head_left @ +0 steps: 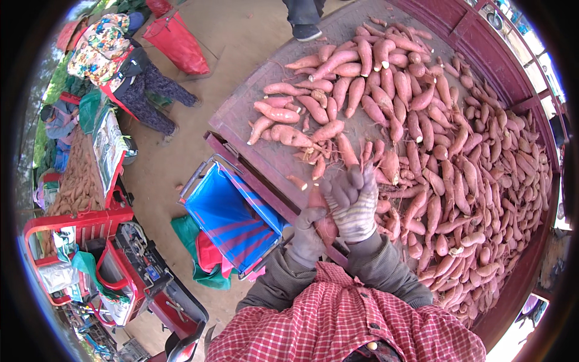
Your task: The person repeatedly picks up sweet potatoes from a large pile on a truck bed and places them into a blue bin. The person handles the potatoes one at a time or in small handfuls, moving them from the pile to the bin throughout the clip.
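At the cargo bed (pixel 236 116), the left hand (pixel 307 234) seems curled round a sweet potato (pixel 327 231), grip unclear in the right hand (pixel 354 210): likely a handling step, next needing steady support.

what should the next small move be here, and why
Probably move the sweet potato over to the blue bag: it sits between the left hand and right hand, and the bag stands open just left, beside the edge of the cargo bed. How firmly it is gripped is unclear.
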The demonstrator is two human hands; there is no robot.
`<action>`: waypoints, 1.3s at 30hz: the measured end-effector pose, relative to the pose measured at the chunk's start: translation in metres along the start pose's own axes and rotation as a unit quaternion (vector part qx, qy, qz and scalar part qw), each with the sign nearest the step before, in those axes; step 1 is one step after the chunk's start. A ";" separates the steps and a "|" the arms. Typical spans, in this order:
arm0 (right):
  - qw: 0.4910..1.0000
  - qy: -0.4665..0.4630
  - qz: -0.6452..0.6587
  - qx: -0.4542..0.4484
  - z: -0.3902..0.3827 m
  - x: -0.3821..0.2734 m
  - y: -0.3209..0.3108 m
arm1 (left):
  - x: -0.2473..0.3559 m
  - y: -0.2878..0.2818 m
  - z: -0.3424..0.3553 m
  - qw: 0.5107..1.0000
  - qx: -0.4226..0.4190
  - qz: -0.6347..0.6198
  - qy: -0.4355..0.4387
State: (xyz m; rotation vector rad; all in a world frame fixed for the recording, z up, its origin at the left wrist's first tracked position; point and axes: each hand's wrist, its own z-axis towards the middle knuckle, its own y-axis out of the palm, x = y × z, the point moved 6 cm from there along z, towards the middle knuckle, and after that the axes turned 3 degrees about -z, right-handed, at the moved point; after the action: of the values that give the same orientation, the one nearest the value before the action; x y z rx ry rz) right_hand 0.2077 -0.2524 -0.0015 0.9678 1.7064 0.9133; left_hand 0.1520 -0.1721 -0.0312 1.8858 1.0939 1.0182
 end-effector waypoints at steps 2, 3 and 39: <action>0.996 0.057 -0.066 -0.015 -0.017 0.016 -0.002 | 0.007 -0.036 0.009 0.998 0.029 -0.053 0.014; 0.987 0.077 -0.140 -0.028 -0.026 0.019 -0.010 | 0.035 -0.027 0.006 0.993 0.099 -0.002 0.069; 0.223 -0.132 -0.950 0.172 0.024 -0.216 -0.245 | 0.099 -0.003 0.317 0.695 0.056 0.707 0.118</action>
State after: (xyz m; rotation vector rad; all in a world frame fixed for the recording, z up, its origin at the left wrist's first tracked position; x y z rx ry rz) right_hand 0.2348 -0.5439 -0.1487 -1.0811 1.2966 -1.3033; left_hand 0.4633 -0.1419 -0.1434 2.6652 -0.5362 2.0139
